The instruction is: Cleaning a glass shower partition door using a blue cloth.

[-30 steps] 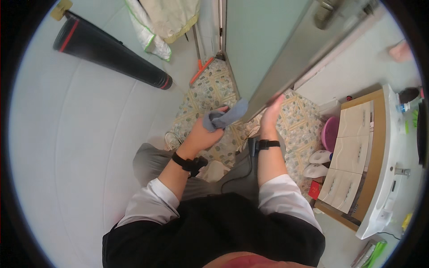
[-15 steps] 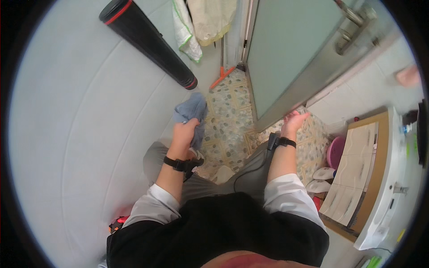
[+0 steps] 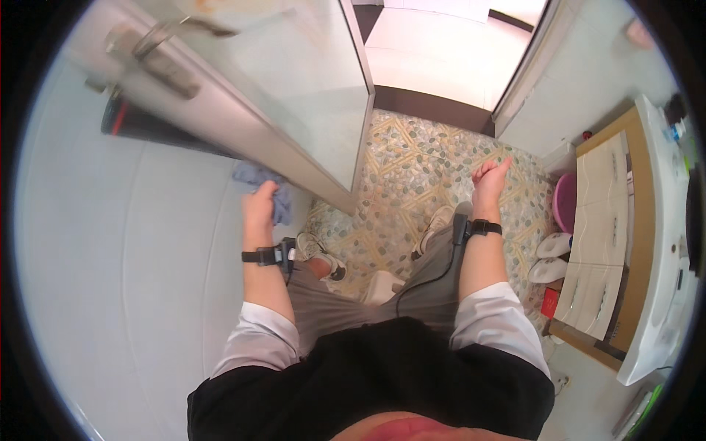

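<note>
A blue-grey cloth (image 3: 282,204) hangs bunched in my left hand (image 3: 259,209), closed around it beside the left wall. Part of the cloth is hidden behind my hand, near the lower edge of the glass door (image 3: 320,117). This door has a metal frame and a lever handle (image 3: 158,44), and it stands swung over to the left. My right hand (image 3: 489,184) is held out over the pebble-patterned floor (image 3: 412,169), fingers loosely curled and thumb apart, with nothing visible in it. It touches nothing.
Beyond the door is a doorway with a dark sill (image 3: 434,109). A black tube (image 3: 165,132) with a red band is partly behind the door. To the right stand a washbasin cabinet (image 3: 596,220), a pink basin (image 3: 565,202) and white slippers (image 3: 551,257).
The door has swung from the right across to the left, uncovering the doorway. My left hand has shifted left with the cloth. My right hand's fingers have curled in more.
</note>
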`<state>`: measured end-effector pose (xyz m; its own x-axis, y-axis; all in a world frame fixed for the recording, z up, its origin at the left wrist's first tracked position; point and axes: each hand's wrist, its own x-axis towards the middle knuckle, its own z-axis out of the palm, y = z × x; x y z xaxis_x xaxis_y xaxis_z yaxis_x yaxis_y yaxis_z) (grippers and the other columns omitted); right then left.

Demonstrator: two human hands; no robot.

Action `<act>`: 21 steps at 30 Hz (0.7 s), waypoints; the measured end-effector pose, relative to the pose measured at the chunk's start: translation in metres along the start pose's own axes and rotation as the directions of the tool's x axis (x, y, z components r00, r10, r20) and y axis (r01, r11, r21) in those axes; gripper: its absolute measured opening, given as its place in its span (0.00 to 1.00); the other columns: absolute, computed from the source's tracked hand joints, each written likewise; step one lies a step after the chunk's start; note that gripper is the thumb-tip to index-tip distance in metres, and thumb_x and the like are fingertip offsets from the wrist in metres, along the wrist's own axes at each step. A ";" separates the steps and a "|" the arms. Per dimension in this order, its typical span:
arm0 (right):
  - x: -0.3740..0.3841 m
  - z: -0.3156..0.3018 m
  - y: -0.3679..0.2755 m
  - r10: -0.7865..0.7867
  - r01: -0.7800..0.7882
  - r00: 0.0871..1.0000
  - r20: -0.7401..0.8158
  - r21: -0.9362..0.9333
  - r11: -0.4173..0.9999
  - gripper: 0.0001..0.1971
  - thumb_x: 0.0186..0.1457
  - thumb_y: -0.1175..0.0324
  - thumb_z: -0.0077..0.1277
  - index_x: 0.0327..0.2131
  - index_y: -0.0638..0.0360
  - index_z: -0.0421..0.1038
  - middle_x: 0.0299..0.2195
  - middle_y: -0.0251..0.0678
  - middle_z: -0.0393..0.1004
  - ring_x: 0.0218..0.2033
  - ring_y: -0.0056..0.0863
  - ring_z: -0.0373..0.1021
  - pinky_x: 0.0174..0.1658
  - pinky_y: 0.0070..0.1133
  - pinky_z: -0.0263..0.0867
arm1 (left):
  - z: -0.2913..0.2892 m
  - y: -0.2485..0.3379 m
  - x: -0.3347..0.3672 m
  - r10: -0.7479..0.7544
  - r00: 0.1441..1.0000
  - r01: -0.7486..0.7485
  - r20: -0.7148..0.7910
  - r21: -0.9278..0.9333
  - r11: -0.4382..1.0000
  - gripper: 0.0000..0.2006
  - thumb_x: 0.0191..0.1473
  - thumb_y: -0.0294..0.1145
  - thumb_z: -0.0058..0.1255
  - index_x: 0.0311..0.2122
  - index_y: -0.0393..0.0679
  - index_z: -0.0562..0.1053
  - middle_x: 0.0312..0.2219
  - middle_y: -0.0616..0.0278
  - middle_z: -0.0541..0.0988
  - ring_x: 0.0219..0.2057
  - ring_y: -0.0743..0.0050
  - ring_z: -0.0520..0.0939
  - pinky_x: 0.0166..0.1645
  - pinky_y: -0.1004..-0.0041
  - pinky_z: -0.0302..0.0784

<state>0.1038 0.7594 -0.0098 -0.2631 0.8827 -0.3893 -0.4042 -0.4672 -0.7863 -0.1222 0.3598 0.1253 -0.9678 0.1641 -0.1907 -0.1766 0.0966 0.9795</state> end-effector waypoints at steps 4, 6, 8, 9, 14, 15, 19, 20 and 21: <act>0.014 -0.015 -0.006 0.013 -0.008 0.999 0.041 -0.113 0.994 0.36 0.66 0.32 0.25 0.16 0.50 0.59 0.13 0.29 0.60 0.17 0.25 0.61 0.25 0.20 0.56 | -0.023 -0.001 0.029 0.003 0.993 -0.014 -0.121 -0.089 0.996 0.08 0.46 0.19 0.52 0.34 0.30 0.77 0.30 0.60 0.80 0.28 0.69 0.81 0.35 0.69 0.77; 0.021 -0.026 -0.007 0.025 -0.006 0.996 0.087 -0.216 0.976 0.36 0.66 0.32 0.23 0.19 0.49 0.65 0.16 0.27 0.68 0.21 0.22 0.68 0.27 0.19 0.57 | -0.015 0.006 0.023 0.091 0.985 -0.099 -0.149 -0.047 0.994 0.06 0.46 0.19 0.51 0.32 0.31 0.75 0.28 0.61 0.78 0.26 0.69 0.79 0.33 0.70 0.76; 0.019 -0.013 -0.007 0.038 -0.024 0.998 0.057 -0.222 0.975 0.37 0.66 0.33 0.23 0.21 0.51 0.68 0.18 0.28 0.71 0.22 0.22 0.69 0.28 0.20 0.58 | -0.017 -0.011 0.025 0.096 0.975 -0.086 -0.199 0.056 0.995 0.07 0.46 0.19 0.51 0.33 0.31 0.75 0.28 0.62 0.78 0.26 0.71 0.78 0.32 0.71 0.75; 0.019 -0.008 -0.007 0.038 -0.033 0.999 0.017 -0.240 0.970 0.37 0.67 0.33 0.23 0.23 0.53 0.71 0.20 0.30 0.74 0.22 0.22 0.70 0.28 0.20 0.58 | -0.015 -0.019 0.025 0.088 0.967 -0.054 -0.239 0.145 0.988 0.07 0.46 0.19 0.51 0.33 0.32 0.74 0.28 0.63 0.77 0.26 0.73 0.77 0.32 0.72 0.74; 0.007 0.024 0.010 0.085 -0.028 0.975 0.203 -0.269 0.963 0.38 0.67 0.34 0.23 0.37 0.57 0.76 0.38 0.33 0.80 0.34 0.23 0.74 0.35 0.22 0.62 | 0.042 -0.031 -0.031 0.330 0.928 -0.349 0.174 0.093 0.932 0.14 0.48 0.20 0.48 0.43 0.35 0.71 0.34 0.65 0.75 0.33 0.75 0.77 0.35 0.72 0.75; 0.003 0.032 0.017 0.086 -0.016 0.951 0.298 -0.229 0.973 0.38 0.68 0.35 0.23 0.41 0.59 0.76 0.42 0.36 0.80 0.37 0.24 0.74 0.36 0.21 0.63 | 0.053 -0.026 -0.042 0.391 0.884 -0.430 0.256 0.117 0.895 0.17 0.47 0.19 0.48 0.46 0.34 0.70 0.38 0.64 0.75 0.37 0.74 0.76 0.40 0.73 0.75; -0.023 0.067 0.043 0.163 -0.119 0.879 0.448 -0.125 0.985 0.39 0.68 0.36 0.23 0.49 0.63 0.73 0.50 0.40 0.77 0.46 0.29 0.72 0.42 0.25 0.65 | 0.064 -0.023 -0.066 0.416 0.864 -0.443 0.284 0.037 0.896 0.28 0.47 0.19 0.50 0.58 0.34 0.68 0.50 0.56 0.77 0.52 0.66 0.76 0.59 0.71 0.68; -0.028 0.071 0.048 0.149 -0.097 0.861 0.487 -0.131 0.987 0.37 0.68 0.36 0.26 0.53 0.62 0.71 0.52 0.40 0.75 0.50 0.28 0.69 0.46 0.23 0.64 | 0.056 -0.024 -0.066 0.372 0.892 -0.387 0.257 0.010 0.922 0.31 0.46 0.18 0.48 0.60 0.32 0.66 0.50 0.57 0.77 0.52 0.68 0.76 0.59 0.71 0.68; -0.020 0.068 0.054 0.148 -0.087 0.857 0.494 -0.144 0.986 0.37 0.68 0.36 0.26 0.53 0.62 0.71 0.52 0.40 0.75 0.50 0.28 0.69 0.46 0.23 0.64 | 0.046 -0.025 -0.064 0.373 0.895 -0.384 0.246 -0.004 0.923 0.31 0.46 0.18 0.48 0.60 0.32 0.66 0.50 0.57 0.77 0.52 0.68 0.76 0.59 0.71 0.68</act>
<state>0.0274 0.7132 -0.0123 -0.7180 0.6628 -0.2125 -0.2498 -0.5304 -0.8101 -0.0477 0.3921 0.1102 -0.8877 0.4241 0.1791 0.2079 0.0222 0.9779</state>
